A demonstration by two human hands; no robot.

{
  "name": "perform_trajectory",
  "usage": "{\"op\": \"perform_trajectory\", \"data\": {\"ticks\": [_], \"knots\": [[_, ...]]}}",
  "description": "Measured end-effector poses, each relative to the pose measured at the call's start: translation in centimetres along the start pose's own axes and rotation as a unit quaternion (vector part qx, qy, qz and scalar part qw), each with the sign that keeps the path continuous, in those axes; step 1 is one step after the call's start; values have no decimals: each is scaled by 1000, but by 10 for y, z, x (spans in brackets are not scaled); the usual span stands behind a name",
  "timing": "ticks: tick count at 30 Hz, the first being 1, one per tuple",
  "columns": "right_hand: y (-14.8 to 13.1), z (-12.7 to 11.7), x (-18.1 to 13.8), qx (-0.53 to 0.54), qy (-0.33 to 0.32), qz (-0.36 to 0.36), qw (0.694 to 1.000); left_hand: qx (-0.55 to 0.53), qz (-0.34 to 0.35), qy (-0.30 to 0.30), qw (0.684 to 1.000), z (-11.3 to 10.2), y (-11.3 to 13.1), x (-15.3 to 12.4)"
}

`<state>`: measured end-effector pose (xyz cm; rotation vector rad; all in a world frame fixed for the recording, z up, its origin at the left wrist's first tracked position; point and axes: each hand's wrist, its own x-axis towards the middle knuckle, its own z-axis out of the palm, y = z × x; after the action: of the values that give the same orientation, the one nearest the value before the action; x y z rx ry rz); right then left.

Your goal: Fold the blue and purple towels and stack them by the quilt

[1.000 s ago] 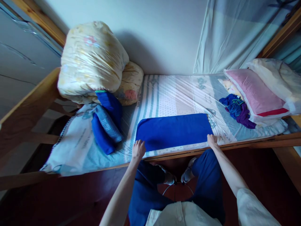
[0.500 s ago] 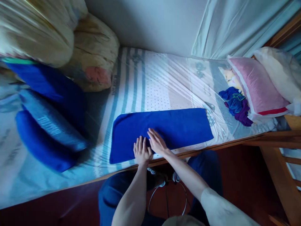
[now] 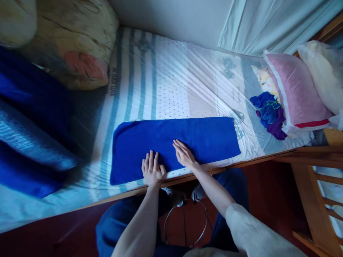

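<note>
A folded blue towel point(image 3: 203, 137) lies as a long strip along the near side of the bed point(image 3: 171, 82). My left hand point(image 3: 152, 169) rests flat on its near edge, fingers stretched out and apart. My right hand point(image 3: 183, 154) lies flat on the towel just to the right of it, fingers extended toward the far left. Both palms press on the cloth and hold nothing.
Blue folded cloths point(image 3: 29, 142) are piled at the left. A bagged yellow quilt point(image 3: 72, 43) sits behind them. A crumpled blue and purple garment point(image 3: 269, 114) lies next to a pink pillow point(image 3: 293, 92) at the right. The wooden bed rail point(image 3: 302, 153) runs along the near edge.
Both hands left the towel's two ends and came together at its middle, lying flat. Since half a second ago they have drawn slightly apart. The view has moved closer and leftward.
</note>
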<state>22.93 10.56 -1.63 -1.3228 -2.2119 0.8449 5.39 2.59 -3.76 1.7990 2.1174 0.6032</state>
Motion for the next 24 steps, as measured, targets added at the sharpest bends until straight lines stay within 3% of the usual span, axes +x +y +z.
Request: {"op": "perform_trajectory", "data": {"ticks": [12, 24], "knots": [[99, -111, -64, -66, 96, 98, 988, 24, 3, 13, 1000, -1, 2, 0], [173, -180, -106, -177, 174, 187, 950, 13, -8, 8, 1000, -3, 4, 0]]}}
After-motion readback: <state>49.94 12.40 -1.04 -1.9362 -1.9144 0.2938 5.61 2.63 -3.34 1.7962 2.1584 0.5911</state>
